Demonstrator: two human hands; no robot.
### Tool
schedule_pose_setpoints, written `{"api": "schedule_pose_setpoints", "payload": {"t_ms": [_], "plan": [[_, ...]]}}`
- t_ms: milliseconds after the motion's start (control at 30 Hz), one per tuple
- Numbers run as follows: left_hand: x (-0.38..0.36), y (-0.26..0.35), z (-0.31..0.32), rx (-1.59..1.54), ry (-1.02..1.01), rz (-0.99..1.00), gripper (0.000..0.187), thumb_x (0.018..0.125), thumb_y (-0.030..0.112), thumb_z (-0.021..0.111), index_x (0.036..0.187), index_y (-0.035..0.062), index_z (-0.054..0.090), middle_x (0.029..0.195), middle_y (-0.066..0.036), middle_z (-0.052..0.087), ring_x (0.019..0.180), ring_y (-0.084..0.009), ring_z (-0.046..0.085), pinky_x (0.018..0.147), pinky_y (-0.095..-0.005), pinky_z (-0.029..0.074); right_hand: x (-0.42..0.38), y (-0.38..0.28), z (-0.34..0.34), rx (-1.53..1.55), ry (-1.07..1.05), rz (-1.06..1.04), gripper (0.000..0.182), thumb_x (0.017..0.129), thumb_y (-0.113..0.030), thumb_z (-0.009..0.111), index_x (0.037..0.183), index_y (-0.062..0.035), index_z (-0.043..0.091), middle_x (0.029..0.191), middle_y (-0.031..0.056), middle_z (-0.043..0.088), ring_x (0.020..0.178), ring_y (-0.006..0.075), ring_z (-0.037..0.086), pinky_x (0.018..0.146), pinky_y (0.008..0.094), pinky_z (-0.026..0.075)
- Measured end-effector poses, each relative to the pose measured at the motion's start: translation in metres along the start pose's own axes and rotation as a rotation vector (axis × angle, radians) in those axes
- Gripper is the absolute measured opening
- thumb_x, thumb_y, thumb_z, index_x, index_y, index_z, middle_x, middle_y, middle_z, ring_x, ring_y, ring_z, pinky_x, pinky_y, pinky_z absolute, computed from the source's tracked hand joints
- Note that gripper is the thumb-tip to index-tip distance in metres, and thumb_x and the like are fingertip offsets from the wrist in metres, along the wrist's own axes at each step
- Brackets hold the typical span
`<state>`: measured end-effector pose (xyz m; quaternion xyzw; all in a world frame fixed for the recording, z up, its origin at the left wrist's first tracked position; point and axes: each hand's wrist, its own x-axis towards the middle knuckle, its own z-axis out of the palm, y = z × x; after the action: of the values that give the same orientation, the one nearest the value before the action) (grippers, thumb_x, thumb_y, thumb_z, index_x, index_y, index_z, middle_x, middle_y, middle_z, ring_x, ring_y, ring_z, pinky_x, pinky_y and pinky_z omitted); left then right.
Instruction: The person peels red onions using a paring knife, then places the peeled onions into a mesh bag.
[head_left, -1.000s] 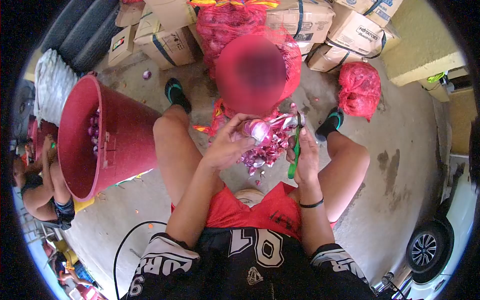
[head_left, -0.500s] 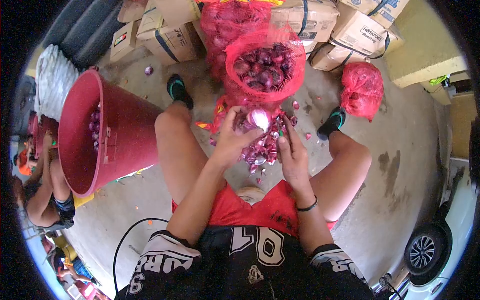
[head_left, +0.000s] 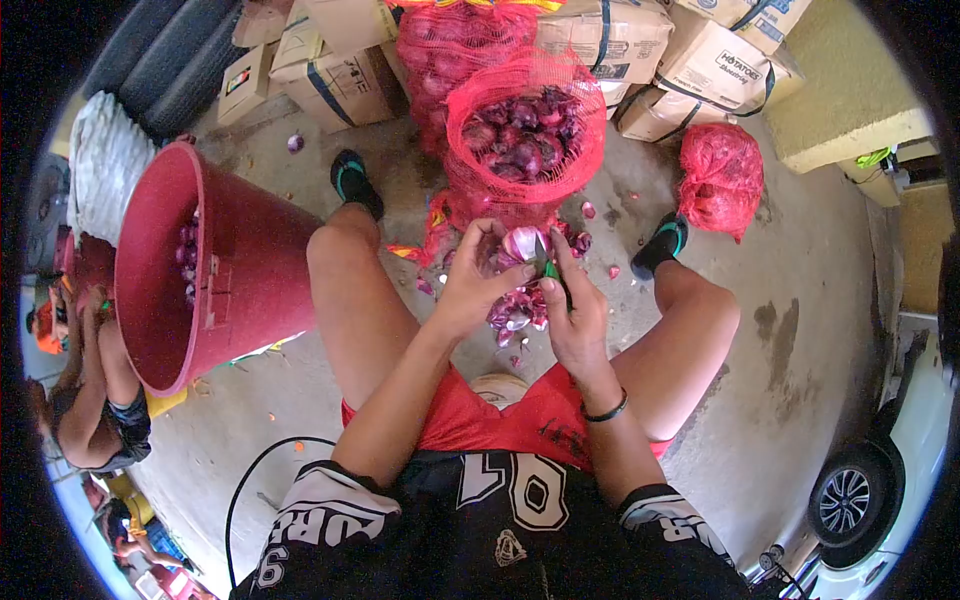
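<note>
Between my two hands is a partly peeled onion [head_left: 521, 243], white and purple, gripped by the fingers of my left hand [head_left: 472, 283]. My right hand [head_left: 580, 318] is closed on a small knife [head_left: 549, 265] with a green handle, its blade against the onion's right side. Beneath both hands, purple peels [head_left: 516, 308] lie heaped on the floor. Just beyond, an open red mesh sack [head_left: 585, 168] holds many red onions [head_left: 527, 135].
A tilted red tub [head_left: 255, 255] with onions inside stands at left, a seated co-worker [head_left: 95, 380] beyond it. Cardboard boxes [head_left: 335, 80], a full mesh sack [head_left: 435, 60] and a red bag [head_left: 720, 180] are ahead. A car wheel [head_left: 845, 500] shows at lower right.
My right hand has moved inward and left, bringing the knife blade up to the onion. My left hand still grips the onion. The view has shifted slightly.
</note>
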<state>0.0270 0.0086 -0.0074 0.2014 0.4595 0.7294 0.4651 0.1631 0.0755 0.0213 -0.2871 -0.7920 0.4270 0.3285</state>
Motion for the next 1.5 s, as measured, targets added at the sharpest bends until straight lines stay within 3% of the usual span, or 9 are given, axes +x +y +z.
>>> {"api": "schedule_pose_setpoints", "payload": {"t_ms": [400, 600, 700, 800, 900, 1100, 1300, 1400, 1500], "plan": [[0.001, 0.002, 0.001, -0.035, -0.032, 0.006, 0.054, 0.075, -0.007, 0.072, 0.117, 0.007, 0.042, 0.108, -0.002, 0.047, 0.107, -0.0127, 0.048, 0.094, -0.0293, 0.042, 0.0, 0.005, 0.0, -0.011, 0.073, -0.07, 0.038, 0.095, -0.01, 0.052, 0.131, 0.0006, 0.053, 0.101, 0.0213, 0.066, 0.089, 0.0278, 0.066, 0.079, 0.0354, 0.051], [0.0, 0.005, -0.004, 0.027, -0.125, 0.053, 0.055, 0.075, -0.008, 0.071, 0.119, 0.0077, 0.042, 0.109, -0.002, 0.047, 0.11, -0.0145, 0.048, 0.098, -0.03, 0.041, -0.008, 0.014, -0.006, 0.4, 0.046, 0.323, 0.038, 0.1, -0.016, 0.048, 0.133, 0.0017, 0.052, 0.08, 0.0013, 0.057, 0.065, 0.0095, 0.052, 0.06, 0.0252, 0.046], [0.001, -0.001, -0.007, -0.092, -0.127, 0.033, 0.054, 0.076, -0.009, 0.069, 0.119, 0.0079, 0.042, 0.11, -0.002, 0.049, 0.108, -0.0155, 0.05, 0.096, -0.0309, 0.043, -0.008, 0.014, -0.004, 0.502, 0.028, 0.272, 0.042, 0.102, -0.025, 0.044, 0.139, -0.0028, 0.046, 0.071, -0.0031, 0.045, 0.057, 0.0049, 0.039, 0.05, 0.0193, 0.031], [0.006, 0.003, -0.013, -0.301, -0.072, -0.105, 0.057, 0.079, -0.013, 0.062, 0.125, 0.0106, 0.039, 0.121, -0.008, 0.051, 0.115, -0.0226, 0.053, 0.097, -0.0403, 0.048, -0.011, 0.005, -0.01, 0.689, -0.168, 0.312, 0.045, 0.102, -0.027, 0.044, 0.139, -0.0017, 0.046, 0.071, -0.0026, 0.045, 0.056, 0.0052, 0.039, 0.05, 0.0197, 0.031], [0.006, 0.005, -0.008, -0.451, -0.033, -0.098, 0.057, 0.078, -0.012, 0.061, 0.126, 0.0102, 0.039, 0.125, -0.011, 0.053, 0.114, -0.026, 0.055, 0.097, -0.0412, 0.049, -0.019, 0.01, -0.003, 0.578, -0.251, 0.277, 0.047, 0.102, -0.031, 0.045, 0.139, -0.0018, 0.045, 0.071, -0.0018, 0.045, 0.056, 0.0055, 0.039, 0.05, 0.0196, 0.031], [0.004, 0.006, -0.01, -0.216, -0.133, -0.061, 0.066, 0.073, -0.008, 0.07, 0.13, 0.0079, 0.04, 0.124, -0.012, 0.055, 0.112, -0.0256, 0.058, 0.094, -0.0386, 0.051, -0.01, 0.013, -0.014, 0.664, -0.023, 0.378, 0.047, 0.101, -0.033, 0.046, 0.139, -0.0043, 0.046, 0.074, -0.0008, 0.048, 0.056, 0.0059, 0.04, 0.049, 0.0194, 0.032], [0.004, 0.002, -0.021, -0.274, -0.155, -0.024, 0.078, 0.065, -0.003, 0.081, 0.13, 0.0073, 0.041, 0.121, -0.01, 0.057, 0.112, -0.0237, 0.058, 0.092, -0.0358, 0.052, -0.001, 0.021, -0.025, 0.694, 0.086, 0.415, 0.041, 0.103, -0.026, 0.043, 0.138, -0.0052, 0.048, 0.072, -0.0048, 0.046, 0.056, 0.0044, 0.04, 0.049, 0.0191, 0.034], [0.003, 0.008, -0.015, -0.255, -0.108, -0.045, 0.07, 0.062, -0.019, 0.067, 0.125, 0.0044, 0.045, 0.122, -0.008, 0.053, 0.111, -0.0194, 0.056, 0.092, -0.0325, 0.052, -0.003, 0.019, -0.019, 0.625, 0.124, 0.445, 0.042, 0.103, -0.025, 0.043, 0.14, -0.0055, 0.045, 0.072, -0.0052, 0.045, 0.056, 0.0039, 0.039, 0.049, 0.0188, 0.034], [0.002, 0.008, -0.012, -0.257, -0.047, -0.048, 0.066, 0.064, -0.018, 0.066, 0.123, 0.0047, 0.045, 0.121, -0.008, 0.054, 0.11, -0.0195, 0.056, 0.092, -0.0322, 0.051, -0.005, 0.015, -0.013, 0.604, 0.146, 0.455, 0.044, 0.103, -0.022, 0.043, 0.144, -0.0056, 0.04, 0.071, -0.0057, 0.043, 0.057, 0.0037, 0.039, 0.05, 0.0187, 0.034]]}}
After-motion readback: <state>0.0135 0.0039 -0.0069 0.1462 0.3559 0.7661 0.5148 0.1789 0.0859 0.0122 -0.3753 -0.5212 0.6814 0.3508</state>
